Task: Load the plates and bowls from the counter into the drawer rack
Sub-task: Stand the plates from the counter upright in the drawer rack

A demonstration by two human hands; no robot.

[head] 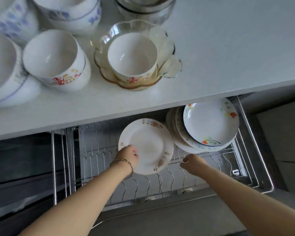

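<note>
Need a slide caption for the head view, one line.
Left grip holds a floral plate over the drawer rack, right grip pinches its wire; bowls sit on the counter.

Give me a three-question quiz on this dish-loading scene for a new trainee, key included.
1. True or false: the left grip holds a flowered plate over the drawer rack.
2. The stacked plates in the rack sit at its: A) left end, B) right end, C) middle.
3. Fill in: on the counter, the bowl nearest the bare part of the counter stands inside a ___ dish.

Key: 1 true; 2 B; 3 glass.
</note>
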